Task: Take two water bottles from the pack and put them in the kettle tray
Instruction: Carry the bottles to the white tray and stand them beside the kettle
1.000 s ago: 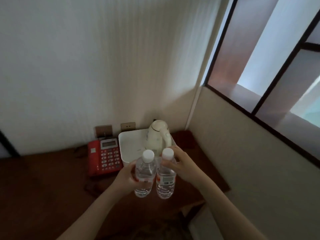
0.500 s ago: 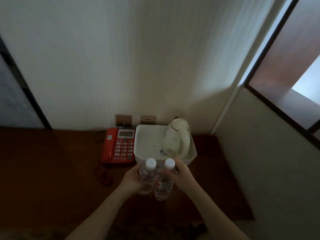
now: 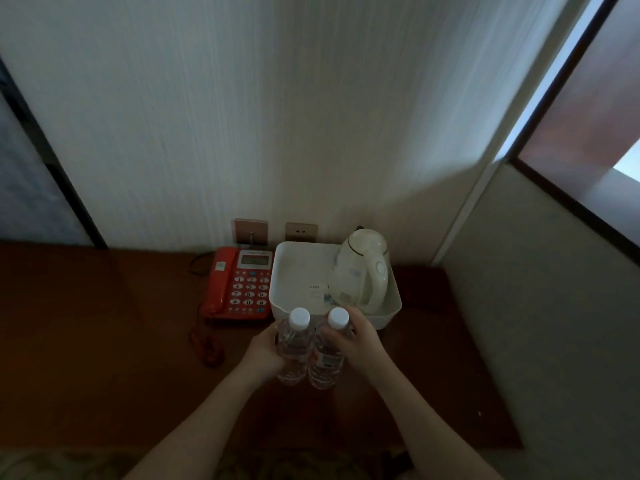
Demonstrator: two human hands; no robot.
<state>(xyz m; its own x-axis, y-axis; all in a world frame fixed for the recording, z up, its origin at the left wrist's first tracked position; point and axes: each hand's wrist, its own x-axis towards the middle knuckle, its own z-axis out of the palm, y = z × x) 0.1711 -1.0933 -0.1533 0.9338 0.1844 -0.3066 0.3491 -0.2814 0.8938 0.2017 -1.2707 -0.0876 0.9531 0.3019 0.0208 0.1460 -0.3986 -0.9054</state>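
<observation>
Two clear water bottles with white caps are held upright side by side, just in front of the white kettle tray (image 3: 290, 271). My left hand (image 3: 265, 353) grips the left bottle (image 3: 293, 344) around its body. My right hand (image 3: 356, 344) grips the right bottle (image 3: 327, 362), which carries a red and white label. Inside the tray, on its right side, stands a cream electric kettle (image 3: 363, 271); the tray's left half shows bare floor. The bottle pack is not in view.
A red telephone (image 3: 239, 284) with a coiled cord lies left of the tray on the dark wooden desk (image 3: 104, 323). Two wall sockets (image 3: 301, 231) sit behind it. A low partition wall (image 3: 554, 306) bounds the desk on the right.
Both hands have carried the bottles forward, closer to the tray's front rim. My view has swung left and down, so the tray and phone now sit more centrally.
</observation>
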